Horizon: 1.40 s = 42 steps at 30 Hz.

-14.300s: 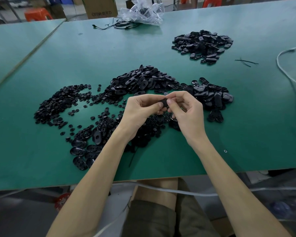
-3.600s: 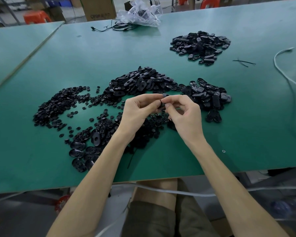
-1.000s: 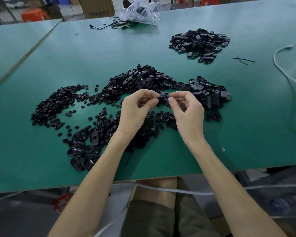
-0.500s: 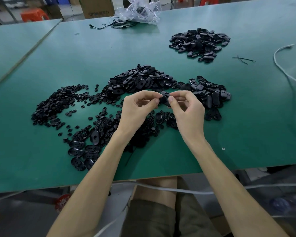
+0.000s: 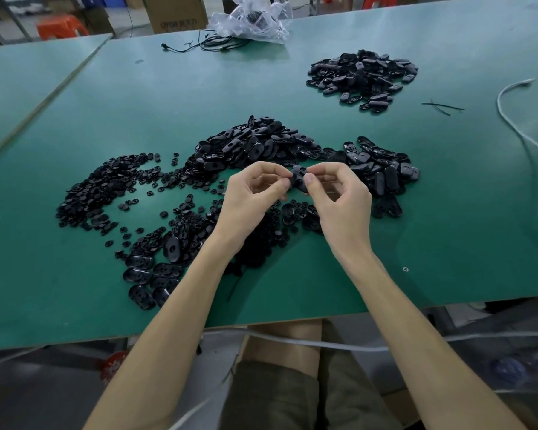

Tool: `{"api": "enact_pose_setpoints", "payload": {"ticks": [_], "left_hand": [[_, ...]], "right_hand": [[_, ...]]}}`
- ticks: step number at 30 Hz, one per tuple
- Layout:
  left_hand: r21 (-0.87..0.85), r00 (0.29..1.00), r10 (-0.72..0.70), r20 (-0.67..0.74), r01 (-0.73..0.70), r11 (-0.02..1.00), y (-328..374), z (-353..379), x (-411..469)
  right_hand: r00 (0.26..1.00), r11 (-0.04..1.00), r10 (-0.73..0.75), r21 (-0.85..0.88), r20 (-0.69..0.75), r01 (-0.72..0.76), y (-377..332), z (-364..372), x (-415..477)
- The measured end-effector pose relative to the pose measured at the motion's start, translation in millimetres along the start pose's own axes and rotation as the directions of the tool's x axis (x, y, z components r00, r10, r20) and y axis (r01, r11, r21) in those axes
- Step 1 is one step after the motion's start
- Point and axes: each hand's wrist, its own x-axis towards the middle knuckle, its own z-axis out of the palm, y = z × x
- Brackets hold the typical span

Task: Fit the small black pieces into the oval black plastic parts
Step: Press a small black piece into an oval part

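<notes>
Heaps of black parts cover our green table [image 5: 106, 103].
Ovals [image 5: 255, 147] pile at centre and upper right; small pieces [image 5: 100, 187] spread at left and under our wrists; a cable [image 5: 522, 131] snakes down the right, a bag [image 5: 252, 18] lies at top. Mid-frame, our left hand [image 5: 249, 200] and right hand [image 5: 339, 203] both pinch the same oval [image 5: 298, 180] by thumb and forefinger, other fingers curled.

The left forearm [image 5: 168, 321] and right forearm [image 5: 416, 321] reach up from the lower edge and converge at mid-view. The left grip [image 5: 249, 203] and right grip [image 5: 339, 206] meet, palms turned toward each other. Each pinches one end of a single oval black part [image 5: 298, 181] between thumb and forefinger, and the other fingers curl loosely.
</notes>
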Motion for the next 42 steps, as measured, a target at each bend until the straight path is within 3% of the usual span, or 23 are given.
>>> {"api": "enact_pose_setpoints", "payload": {"ticks": [16,35,42], "left_hand": [[-0.067,0.999,0.002,-0.043,-0.005,0.998,0.5,-1.3,1.0],[0.085,0.998,-0.049,-0.050,0.053,0.995,1.0,2.8,0.3],[0.153,0.992,0.054,-0.116,-0.036,0.988,-3.5,4.5,1.2]], "right_hand": [[1.000,0.999,0.018,0.028,0.003,-0.018,2.1,-0.4,0.8],[0.996,0.999,-0.025,0.047,0.090,0.021,4.3,-1.1,1.4],[0.993,0.998,0.012,0.066,0.116,-0.019,5.9,-1.1,1.5]]}}
